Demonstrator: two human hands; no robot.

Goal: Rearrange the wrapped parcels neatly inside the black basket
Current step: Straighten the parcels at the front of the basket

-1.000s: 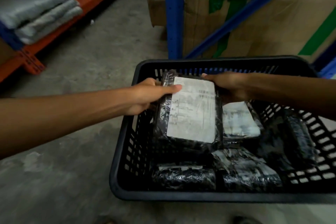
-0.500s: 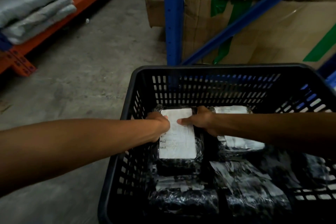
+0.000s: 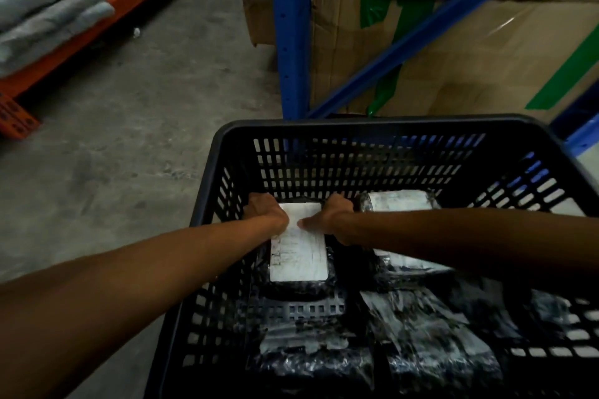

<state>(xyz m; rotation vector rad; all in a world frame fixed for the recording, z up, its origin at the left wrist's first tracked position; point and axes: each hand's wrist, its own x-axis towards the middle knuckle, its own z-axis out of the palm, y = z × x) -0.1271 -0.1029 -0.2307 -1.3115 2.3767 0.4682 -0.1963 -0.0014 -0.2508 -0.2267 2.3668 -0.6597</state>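
Observation:
A black slatted basket [image 3: 372, 126] stands on the concrete floor in front of me. Several parcels in black wrap lie inside it. One parcel with a white label [image 3: 298, 256] lies flat at the basket's far left. My left hand [image 3: 265, 214] grips its far left corner and my right hand [image 3: 327, 215] grips its far right corner, thumb on the label. A second labelled parcel [image 3: 400, 201] lies to its right, partly hidden by my right forearm. Two more wrapped parcels [image 3: 311, 356] [image 3: 431, 347] lie along the near side.
A blue rack upright [image 3: 290, 32] and diagonal brace stand just behind the basket, with cardboard boxes [image 3: 470, 52] stacked behind them. An orange shelf [image 3: 81, 29] with folded grey cloth [image 3: 42, 13] runs along the left. Bare concrete floor [image 3: 129, 139] lies between.
The labelled parcel, held above the basket a second ago, has been lowered flat into the far left of the basket. Both hands went down with it and still grip it.

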